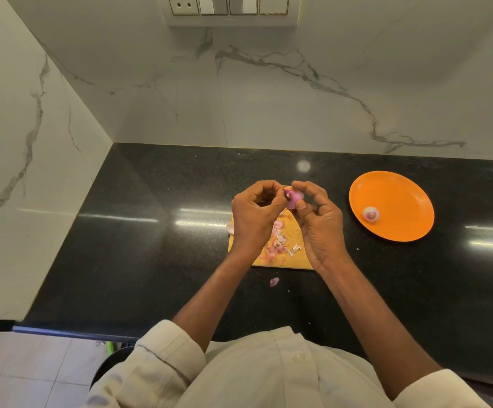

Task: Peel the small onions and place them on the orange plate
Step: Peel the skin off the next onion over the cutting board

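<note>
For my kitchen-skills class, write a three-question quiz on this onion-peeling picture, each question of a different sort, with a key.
1. True or false: the orange plate already holds one peeled onion.
2. Where do most of the peels lie? A. on the plate B. on the wooden board C. on the floor
3. Fill in: the left hand and right hand both pinch a small purple ____ above the board.

Key: 1 true; 2 B; 3 onion.

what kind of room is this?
Most likely a home kitchen: a polished black counter in a marble-look wall corner, a wooden chopping board strewn with onion peels, and a wall switch panel above.
</note>
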{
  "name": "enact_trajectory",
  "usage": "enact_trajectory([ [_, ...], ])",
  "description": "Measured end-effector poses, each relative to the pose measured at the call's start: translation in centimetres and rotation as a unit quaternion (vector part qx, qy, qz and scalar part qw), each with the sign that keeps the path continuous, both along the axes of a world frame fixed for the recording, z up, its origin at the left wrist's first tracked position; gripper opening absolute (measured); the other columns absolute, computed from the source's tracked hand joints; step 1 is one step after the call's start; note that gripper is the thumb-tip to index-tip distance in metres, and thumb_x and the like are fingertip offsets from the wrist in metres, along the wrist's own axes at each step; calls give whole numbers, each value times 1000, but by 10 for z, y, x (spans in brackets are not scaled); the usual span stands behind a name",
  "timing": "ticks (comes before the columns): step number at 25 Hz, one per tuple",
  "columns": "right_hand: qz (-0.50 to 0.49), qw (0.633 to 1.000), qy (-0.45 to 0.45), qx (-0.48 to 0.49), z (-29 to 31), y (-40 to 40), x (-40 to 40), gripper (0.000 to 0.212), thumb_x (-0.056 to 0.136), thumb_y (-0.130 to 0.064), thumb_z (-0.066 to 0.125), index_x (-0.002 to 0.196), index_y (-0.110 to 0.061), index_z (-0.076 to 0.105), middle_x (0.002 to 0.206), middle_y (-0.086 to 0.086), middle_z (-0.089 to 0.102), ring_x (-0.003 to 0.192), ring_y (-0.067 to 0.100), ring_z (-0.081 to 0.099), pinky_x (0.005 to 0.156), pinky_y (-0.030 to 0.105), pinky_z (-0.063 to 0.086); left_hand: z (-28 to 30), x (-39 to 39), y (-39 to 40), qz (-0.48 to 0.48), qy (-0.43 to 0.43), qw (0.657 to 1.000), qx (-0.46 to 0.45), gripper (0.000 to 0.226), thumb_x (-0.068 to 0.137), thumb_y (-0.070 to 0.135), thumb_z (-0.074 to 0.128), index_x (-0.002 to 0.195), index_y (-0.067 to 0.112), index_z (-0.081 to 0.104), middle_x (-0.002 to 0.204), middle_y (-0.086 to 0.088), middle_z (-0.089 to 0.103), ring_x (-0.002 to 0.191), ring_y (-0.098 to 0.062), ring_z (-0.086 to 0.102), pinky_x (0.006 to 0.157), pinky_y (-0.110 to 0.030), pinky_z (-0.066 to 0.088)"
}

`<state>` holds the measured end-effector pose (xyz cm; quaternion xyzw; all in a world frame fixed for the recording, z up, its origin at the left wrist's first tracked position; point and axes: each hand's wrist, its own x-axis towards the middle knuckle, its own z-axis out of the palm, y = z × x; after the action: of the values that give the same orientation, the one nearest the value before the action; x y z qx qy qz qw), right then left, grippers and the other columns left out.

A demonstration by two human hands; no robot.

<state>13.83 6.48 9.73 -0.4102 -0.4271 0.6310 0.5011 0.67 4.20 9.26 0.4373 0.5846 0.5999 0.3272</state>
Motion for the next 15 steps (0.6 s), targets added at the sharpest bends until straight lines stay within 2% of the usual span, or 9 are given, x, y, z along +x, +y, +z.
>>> enact_trajectory([
  [4,33,996,-64,45,3,4,3,25,100,-13,70,124,-21,75,133,1,69,125,22,67,100,48,60,1,-6,0,-12,4,1000,16,11,100,9,73,109,5,79,97,-6,78,92,-22,77,88,-38,65],
  [6,39,991,-108,68,4,5,5,29,98,-10,72,125,-19,74,126,-1,73,122,20,69,98,47,62,1,-9,1,-29,32,999,28,14,100,11,75,112,5,78,105,-6,77,97,-21,77,89,-39,66],
  [8,15,991,-109,76,4,4,3,28,96,-5,72,122,-14,75,120,0,75,118,19,71,95,46,63,0,-8,2,-25,34,999,21,11,99,12,76,109,6,79,107,-6,72,97,-19,75,85,-33,65],
  [11,-31,994,-74,74,4,-4,-6,27,96,-3,72,122,-9,75,118,3,77,117,20,72,95,42,63,0,2,5,7,-25,1000,11,9,99,9,75,105,6,80,104,-7,70,93,-15,72,83,-29,62],
  [15,-67,993,-51,86,4,-6,-12,28,96,-3,72,124,-6,73,120,3,76,118,17,71,100,40,60,4,19,9,24,-207,978,-16,11,101,10,71,107,7,80,102,-10,75,99,-22,73,94,-41,62],
])
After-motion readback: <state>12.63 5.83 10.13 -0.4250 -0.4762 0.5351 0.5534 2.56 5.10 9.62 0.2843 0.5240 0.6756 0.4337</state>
